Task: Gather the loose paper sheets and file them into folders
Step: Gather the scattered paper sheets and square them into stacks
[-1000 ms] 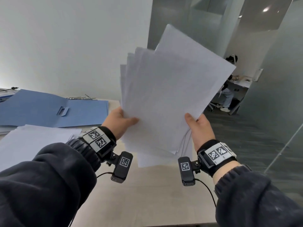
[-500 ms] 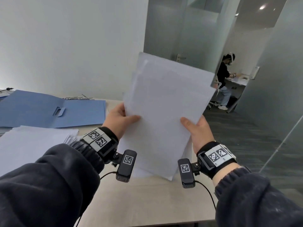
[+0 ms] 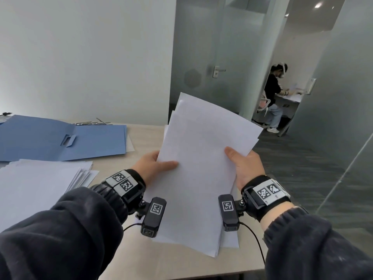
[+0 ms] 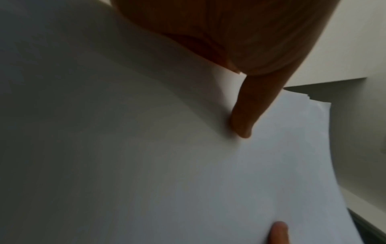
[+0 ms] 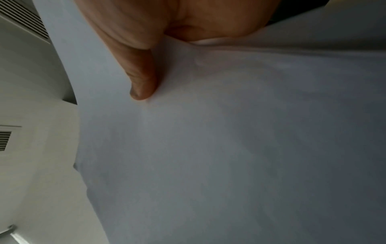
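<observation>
You have squared the fanned sheets into one sheaf, held above the counter.

Your left hand [image 3: 150, 165] and right hand [image 3: 245, 164] each pinch a side edge of the paper stack [image 3: 201, 168], thumb on the front and fingers behind. A second ago the sheets splayed out high in front of you; now they overlap closely, lower and tilted away, with only a few corners stepping out at top and bottom. You still need a tap on the counter [image 3: 149, 134] to finish truing them. The open blue folder [image 3: 60, 138] lies well to your left, behind another paper pile [image 3: 40, 182].
</observation>
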A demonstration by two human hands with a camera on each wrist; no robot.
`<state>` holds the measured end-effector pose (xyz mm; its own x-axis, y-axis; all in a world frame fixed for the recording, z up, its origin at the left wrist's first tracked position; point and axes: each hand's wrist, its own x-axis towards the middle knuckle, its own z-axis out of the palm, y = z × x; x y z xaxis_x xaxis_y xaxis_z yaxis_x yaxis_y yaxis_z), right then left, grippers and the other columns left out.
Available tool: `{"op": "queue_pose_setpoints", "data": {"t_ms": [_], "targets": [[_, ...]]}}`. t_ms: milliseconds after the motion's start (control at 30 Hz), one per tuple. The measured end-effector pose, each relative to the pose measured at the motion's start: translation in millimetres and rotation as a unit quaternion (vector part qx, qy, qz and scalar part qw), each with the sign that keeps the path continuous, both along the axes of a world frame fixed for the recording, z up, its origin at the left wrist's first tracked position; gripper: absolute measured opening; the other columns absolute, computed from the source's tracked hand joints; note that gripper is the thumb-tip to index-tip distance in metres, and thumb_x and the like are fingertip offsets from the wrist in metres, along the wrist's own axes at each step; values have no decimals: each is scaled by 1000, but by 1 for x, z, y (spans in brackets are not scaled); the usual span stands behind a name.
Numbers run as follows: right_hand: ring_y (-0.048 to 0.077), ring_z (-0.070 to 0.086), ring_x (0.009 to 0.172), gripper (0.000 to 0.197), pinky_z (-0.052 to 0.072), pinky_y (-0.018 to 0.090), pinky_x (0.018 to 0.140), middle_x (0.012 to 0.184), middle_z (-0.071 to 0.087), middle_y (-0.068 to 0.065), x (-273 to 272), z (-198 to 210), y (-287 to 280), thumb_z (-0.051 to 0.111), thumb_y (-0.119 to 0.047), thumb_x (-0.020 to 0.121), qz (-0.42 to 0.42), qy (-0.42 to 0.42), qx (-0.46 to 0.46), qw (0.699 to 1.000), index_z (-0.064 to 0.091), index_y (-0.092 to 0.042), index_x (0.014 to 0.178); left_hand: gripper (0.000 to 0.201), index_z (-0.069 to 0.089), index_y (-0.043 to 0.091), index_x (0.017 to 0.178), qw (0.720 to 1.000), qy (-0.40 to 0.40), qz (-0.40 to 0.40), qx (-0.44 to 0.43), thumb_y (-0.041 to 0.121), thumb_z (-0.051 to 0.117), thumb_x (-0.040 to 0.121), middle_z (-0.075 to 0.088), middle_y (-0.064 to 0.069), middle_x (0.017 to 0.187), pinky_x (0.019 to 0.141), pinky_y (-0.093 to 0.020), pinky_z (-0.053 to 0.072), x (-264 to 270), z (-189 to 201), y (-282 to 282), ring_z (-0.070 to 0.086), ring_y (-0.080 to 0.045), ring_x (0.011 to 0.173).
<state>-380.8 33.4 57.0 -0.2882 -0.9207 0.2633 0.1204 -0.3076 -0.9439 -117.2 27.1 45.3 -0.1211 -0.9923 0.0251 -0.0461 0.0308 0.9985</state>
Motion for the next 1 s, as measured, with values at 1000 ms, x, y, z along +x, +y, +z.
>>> {"op": "queue_pose_setpoints", "data": {"t_ms": [1000], "targets": [[33, 73, 100, 70, 55, 47, 93, 106, 76, 17, 3, -26, 18, 99, -53, 34, 143, -2, 24, 989, 82, -14, 90, 51, 64, 16, 121, 990, 118, 24, -80, 22, 83, 74, 75, -3, 110, 87, -43, 56, -11, -20, 12, 72, -25, 100]]}}
